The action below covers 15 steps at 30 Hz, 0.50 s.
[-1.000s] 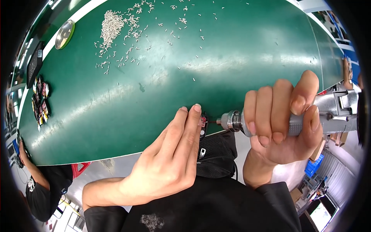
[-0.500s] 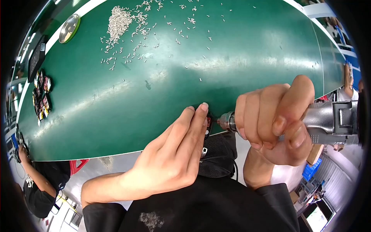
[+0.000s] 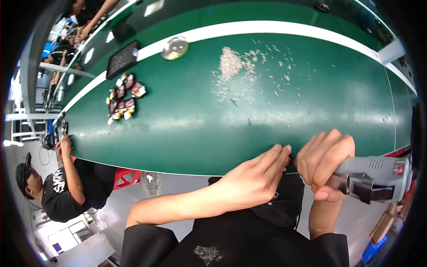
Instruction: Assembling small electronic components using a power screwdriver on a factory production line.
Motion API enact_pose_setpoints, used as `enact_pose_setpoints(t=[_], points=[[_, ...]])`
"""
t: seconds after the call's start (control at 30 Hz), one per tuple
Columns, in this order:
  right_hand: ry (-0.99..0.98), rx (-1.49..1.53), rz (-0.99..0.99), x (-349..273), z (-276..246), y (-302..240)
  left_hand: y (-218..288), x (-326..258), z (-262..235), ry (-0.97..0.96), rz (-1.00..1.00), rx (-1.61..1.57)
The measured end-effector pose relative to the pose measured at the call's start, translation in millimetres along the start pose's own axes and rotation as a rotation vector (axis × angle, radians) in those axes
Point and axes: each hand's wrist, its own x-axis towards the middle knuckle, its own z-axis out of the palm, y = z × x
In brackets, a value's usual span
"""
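Wrapped tight around the grey barrel of an electric screwdriver [image 3: 373, 171], the right hand [image 3: 324, 162] keeps all its fingers curled shut on the tool, whose body runs off to the right of the grip and whose tip points left toward the near edge of the green table [image 3: 187, 138]. Just left of that grip, and touching the same spot, the left hand [image 3: 255, 178] lies with fingers stretched out and close together, their tips pressing on a small dark and reddish part [image 3: 290, 161] at the table's edge; it is mostly hidden between the two hands, so whether the fingers pinch it or only steady it cannot be told. Both forearms come up from the person's dark clothing below.

Beyond the grip, farther across the table, a loose scatter of small silver screws [image 3: 235, 66] spreads over the green surface. Up and to the left of them sits a round shiny dish [image 3: 174, 47], with a black flat tray [image 3: 122, 58] beside it. Well to the left of the hands lies a cluster of small dark and pink parts [image 3: 122, 99]. At the far left end of the table another person in a black shirt [image 3: 66, 187] sits with a hand at the table edge.
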Motion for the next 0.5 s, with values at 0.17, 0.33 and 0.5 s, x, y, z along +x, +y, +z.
enact_pose_setpoints(t=[0.17,0.33,0.5], points=[[-0.204,0.251,-0.08,12,-2,-6,2,-20,-8,0.015,-0.049,-0.011],[-0.065,0.44,-0.246,-8,-27,-6,-31,-95,-38,0.102,-0.643,0.165],[0.19,0.386,-0.242,-35,-30,-4,-89,-196,-72,0.151,-1.244,0.795]])
